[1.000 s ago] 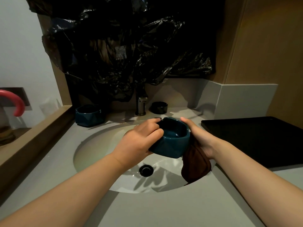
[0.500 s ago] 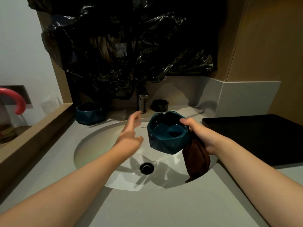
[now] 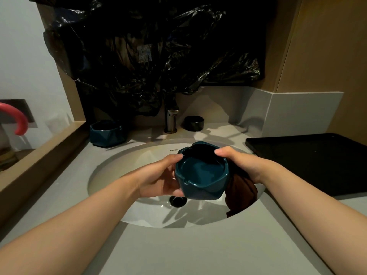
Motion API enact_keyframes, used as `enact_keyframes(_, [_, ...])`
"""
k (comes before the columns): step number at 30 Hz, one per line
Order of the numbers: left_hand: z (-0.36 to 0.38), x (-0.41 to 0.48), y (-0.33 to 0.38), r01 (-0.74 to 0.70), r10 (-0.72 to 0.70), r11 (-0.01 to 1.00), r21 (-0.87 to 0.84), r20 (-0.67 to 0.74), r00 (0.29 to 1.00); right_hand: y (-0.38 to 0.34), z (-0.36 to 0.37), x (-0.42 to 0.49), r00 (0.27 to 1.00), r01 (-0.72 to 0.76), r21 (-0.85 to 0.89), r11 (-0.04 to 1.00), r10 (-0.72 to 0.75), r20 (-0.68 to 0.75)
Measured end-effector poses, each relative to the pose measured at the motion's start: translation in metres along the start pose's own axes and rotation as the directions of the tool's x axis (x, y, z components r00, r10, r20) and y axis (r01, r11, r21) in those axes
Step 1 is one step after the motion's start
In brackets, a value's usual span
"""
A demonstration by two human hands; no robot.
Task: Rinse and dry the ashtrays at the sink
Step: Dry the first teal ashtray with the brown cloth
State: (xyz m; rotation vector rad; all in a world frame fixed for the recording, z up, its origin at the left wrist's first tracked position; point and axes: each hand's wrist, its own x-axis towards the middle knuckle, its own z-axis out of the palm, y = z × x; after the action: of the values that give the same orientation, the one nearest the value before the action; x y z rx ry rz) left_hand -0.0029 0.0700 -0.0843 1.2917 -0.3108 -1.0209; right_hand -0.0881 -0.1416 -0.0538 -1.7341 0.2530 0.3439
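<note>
Head view: at frame centre, above the sink basin (image 3: 123, 175), both hands hold the teal ashtray (image 3: 201, 176). The left hand (image 3: 158, 178) cups its left wall, fingers curled closed beneath. The right hand (image 3: 241, 162) clamps its right rim together with a brown cloth (image 3: 240, 192). Second teal ashtray (image 3: 107, 132) and black ashtray (image 3: 194, 123) rest beside the faucet (image 3: 171, 121).

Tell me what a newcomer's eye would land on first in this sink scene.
First, the teal ashtray held over the middle of the white sink, gripped by the left hand and the right hand, with a brown cloth hanging under the right one. Next, the crumpled black plastic sheet draped over the wall above the faucet. A second teal ashtray sits on the counter at back left.
</note>
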Motion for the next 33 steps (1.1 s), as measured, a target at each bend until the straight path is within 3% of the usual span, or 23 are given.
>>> enact_keyframes(5, [0.005,-0.002,-0.001,-0.042,0.042,0.999,-0.021,-0.002,0.999,0.001,-0.003,0.001,1.000,0.004,-0.026,1.000,-0.004,0.008])
enact_keyframes(12, [0.002,0.006,-0.002,-0.270,0.312,0.937,0.220,-0.189,0.931,0.001,-0.026,-0.001,0.999,-0.022,0.159,0.987,0.017,0.032])
enact_keyframes(16, [-0.003,0.012,-0.001,-0.310,0.442,0.876,0.370,-0.356,0.823,-0.006,-0.036,-0.006,0.974,0.054,0.144,0.988,-0.020,-0.228])
enact_keyframes(18, [-0.005,0.014,0.000,-0.316,0.474,0.858,0.404,-0.389,0.790,-0.011,-0.031,-0.008,0.909,0.190,0.063,0.980,-0.151,-0.389])
enact_keyframes(20, [-0.006,0.015,-0.001,-0.321,0.499,0.842,0.434,-0.400,0.769,-0.017,-0.018,-0.011,0.808,0.315,-0.135,0.940,-0.340,-0.481])
enact_keyframes(22, [-0.004,0.017,-0.002,-0.313,0.518,0.825,0.470,-0.408,0.752,-0.019,0.004,-0.013,0.700,0.366,-0.415,0.833,-0.540,-0.467])
enact_keyframes(24, [-0.001,0.018,-0.002,-0.311,0.524,0.822,0.477,-0.419,0.742,-0.013,0.027,-0.009,0.635,0.368,-0.680,0.634,-0.706,-0.315])
enact_keyframes(27, [0.004,0.018,-0.003,-0.291,0.504,0.835,0.467,-0.438,0.745,-0.002,0.046,0.009,0.686,0.308,-0.911,0.274,-0.727,0.013])
enact_keyframes(30, [0.005,0.019,-0.004,-0.252,0.474,0.853,0.457,-0.475,0.742,-0.001,0.046,0.013,0.718,0.117,-0.992,-0.041,-0.686,0.114])
enact_keyframes(33, [0.005,0.020,-0.003,-0.252,0.448,0.879,0.405,-0.515,0.731,0.002,0.049,0.011,0.789,0.048,-0.985,-0.166,-0.598,0.139])
